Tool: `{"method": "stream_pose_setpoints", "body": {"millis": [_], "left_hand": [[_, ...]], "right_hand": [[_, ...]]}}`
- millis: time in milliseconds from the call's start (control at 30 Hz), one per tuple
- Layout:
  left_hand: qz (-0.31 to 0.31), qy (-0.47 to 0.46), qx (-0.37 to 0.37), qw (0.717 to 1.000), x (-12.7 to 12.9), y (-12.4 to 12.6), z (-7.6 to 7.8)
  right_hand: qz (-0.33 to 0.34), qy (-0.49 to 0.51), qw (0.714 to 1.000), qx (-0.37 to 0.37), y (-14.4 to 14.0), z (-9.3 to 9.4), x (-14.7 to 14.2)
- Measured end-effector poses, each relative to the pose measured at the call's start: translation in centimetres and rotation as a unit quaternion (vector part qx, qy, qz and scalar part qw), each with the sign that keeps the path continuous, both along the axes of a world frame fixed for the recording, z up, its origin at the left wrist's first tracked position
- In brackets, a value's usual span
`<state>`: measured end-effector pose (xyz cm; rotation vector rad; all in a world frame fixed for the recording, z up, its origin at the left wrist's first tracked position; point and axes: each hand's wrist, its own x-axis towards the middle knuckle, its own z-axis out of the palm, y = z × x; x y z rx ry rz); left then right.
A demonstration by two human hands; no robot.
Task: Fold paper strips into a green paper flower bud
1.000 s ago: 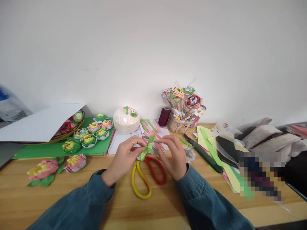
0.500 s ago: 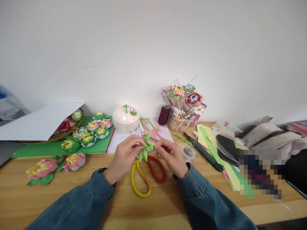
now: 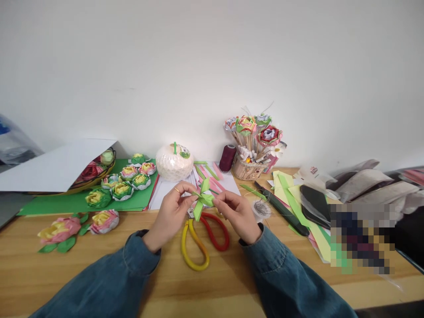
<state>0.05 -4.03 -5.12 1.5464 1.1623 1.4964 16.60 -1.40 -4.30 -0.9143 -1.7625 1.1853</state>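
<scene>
From my remote feed, the left hand [image 3: 174, 215] and right hand [image 3: 240, 215] each pinch the green folded-paper leaf cluster [image 3: 206, 200], at twelve o'clock from the scissors [image 3: 200, 241]; I'd judge it light, easily creased, best held near its folded centre.

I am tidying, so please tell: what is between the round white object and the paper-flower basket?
Head view: green and pink paper strips on white sheets, then the maroon thread spool nearest the basket.
</scene>
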Motion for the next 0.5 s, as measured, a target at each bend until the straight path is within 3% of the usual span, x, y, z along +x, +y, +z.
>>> {"method": "stream_pose_setpoints", "body": {"millis": [500], "left_hand": [[-0.009,-0.041,-0.007,0.999,0.13,0.03,-0.13]], "right_hand": [[-0.008,-0.009,1.0,0.02,-0.01,-0.24,-0.2]]}}
